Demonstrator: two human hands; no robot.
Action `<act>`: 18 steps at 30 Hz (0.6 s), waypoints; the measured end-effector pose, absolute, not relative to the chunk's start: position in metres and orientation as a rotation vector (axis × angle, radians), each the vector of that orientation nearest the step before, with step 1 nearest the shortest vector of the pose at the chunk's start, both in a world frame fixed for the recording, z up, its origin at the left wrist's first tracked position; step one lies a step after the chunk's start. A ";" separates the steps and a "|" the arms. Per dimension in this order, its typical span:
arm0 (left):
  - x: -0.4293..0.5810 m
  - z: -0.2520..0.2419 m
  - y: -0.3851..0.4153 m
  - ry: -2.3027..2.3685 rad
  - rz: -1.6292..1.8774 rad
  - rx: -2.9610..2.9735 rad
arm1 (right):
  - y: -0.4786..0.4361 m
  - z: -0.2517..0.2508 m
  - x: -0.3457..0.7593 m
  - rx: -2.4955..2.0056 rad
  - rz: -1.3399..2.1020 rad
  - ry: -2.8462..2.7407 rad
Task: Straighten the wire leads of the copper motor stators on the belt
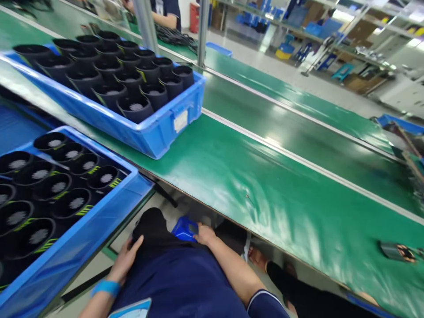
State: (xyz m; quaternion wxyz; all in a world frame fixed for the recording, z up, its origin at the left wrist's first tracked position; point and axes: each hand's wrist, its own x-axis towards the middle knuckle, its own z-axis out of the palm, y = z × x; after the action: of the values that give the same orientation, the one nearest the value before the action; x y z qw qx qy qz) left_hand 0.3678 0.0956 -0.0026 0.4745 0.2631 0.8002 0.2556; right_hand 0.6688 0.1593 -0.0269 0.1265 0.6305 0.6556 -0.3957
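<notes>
Head view, lower centre: the right hand [205,234] curls its fingers on an angular blue plastic piece [182,229]; the left hand [126,259] meets dark cloth [152,227], its grip unclear. Above, a rippled, glossy green bench [228,172] stretches rightward, straight-edged.

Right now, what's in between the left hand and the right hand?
The head view shows a black trouser leg beside the left hand, then a blue plastic object by the right hand.

Black cables [175,37] lie on a green bench [251,76]; beyond, a teal stool [343,70] (blurred).
</notes>
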 end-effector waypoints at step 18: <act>0.551 0.166 0.349 1.430 0.226 2.714 | 0.130 -0.007 0.647 1.522 -1.193 2.265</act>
State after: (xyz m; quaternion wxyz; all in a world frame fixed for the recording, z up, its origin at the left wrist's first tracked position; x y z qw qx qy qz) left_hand 0.5507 0.3495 0.1657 0.0327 0.8819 0.4646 0.0734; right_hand 0.6465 0.1296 -0.0070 0.0816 0.5094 0.7580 -0.3991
